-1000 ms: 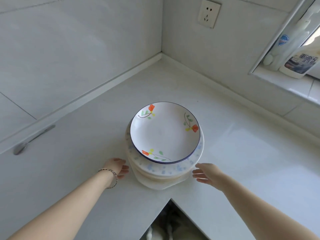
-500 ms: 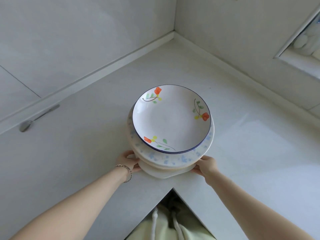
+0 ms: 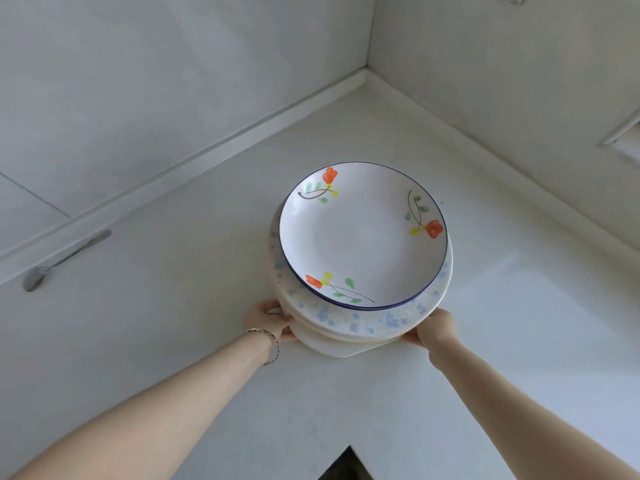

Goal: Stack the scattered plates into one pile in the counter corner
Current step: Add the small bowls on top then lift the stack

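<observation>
From the left: my left hand (image 3: pixel 268 320), a bracelet (image 3: pixel 266 336) at the wrist, grips the near-left edge of the pile of plates (image 3: pixel 367 322), fingers curled around the lowest rims. The pile sits between my two hands and reaches forward of them, so most of its bulk lies beyond my knuckles, towards the wall. On top is the flowered plate (image 3: pixel 362 233) with a blue rim, seated slightly back and off-centre on a wider blue-flecked one. At the bottom a plain white plate (image 3: pixel 332 346) pokes out towards me. My right hand (image 3: pixel 434 329) holds the near-right edge, fingers tucked under and hidden, about as close to the pile as the left hand. I cannot tell whether the pile is resting on the surface (image 3: pixel 173 306) or is just clear of it. The pile is round, so it has no long axis to line up. What matters is that the corner (image 3: pixel 366 72) lies straight ahead, well beyond the pile, with open surface between. I judge that the coming move is an even push or carry away from me.
</observation>
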Tool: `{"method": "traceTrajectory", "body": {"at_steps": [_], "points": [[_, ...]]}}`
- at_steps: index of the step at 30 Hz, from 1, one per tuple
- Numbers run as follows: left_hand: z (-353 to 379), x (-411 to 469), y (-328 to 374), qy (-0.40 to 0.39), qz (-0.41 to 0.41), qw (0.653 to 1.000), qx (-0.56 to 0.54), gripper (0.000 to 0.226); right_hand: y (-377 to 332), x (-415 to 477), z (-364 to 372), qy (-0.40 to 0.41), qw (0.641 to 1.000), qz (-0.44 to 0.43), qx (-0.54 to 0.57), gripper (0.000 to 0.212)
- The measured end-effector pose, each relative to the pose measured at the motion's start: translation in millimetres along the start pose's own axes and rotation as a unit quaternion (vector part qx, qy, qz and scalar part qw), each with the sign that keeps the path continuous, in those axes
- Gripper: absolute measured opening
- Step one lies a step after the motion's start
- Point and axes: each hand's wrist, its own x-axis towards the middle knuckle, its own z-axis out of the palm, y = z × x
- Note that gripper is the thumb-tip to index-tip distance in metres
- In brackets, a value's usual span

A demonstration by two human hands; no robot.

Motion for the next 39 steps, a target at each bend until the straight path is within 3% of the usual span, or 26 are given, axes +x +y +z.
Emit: {"method": "traceTrajectory", "body": {"at_steps": [5,11,27,29,34,39], "points": [[26.3,39.8,45.1,-0.001,0.009,1.000,-0.004,0.031,-53.6,44.4,6.5,0.010,1.000,-0.011,-0.008,0.034],[60.2,96.1,110.1,-0.009,0.020,1.000,-0.015,0.030,-123.0,111.0,19.6,0.022,1.000,-0.017,0.005,0.021],[136.4,193.7,226.3,-0.003,0.027,0.996,-0.089,0.028,-256.5,251.0,44.7,0.067,0.995,-0.067,0.037,0.032],[143.7,198.7,229.7,0.001,0.028,0.996,-0.088,0.022,-264.9,258.1,44.2,0.074,0.993,-0.074,0.047,0.029],[153.7,207.6,231.9,0.015,0.033,0.994,-0.105,0.035,-249.8,255.2,61.8,0.108,0.990,-0.048,0.083,0.019],[156.2,210.1,231.8,0.024,0.037,0.993,-0.113,0.035,-223.7,235.7,79.6,0.038,0.986,-0.015,0.161,0.023]]}}
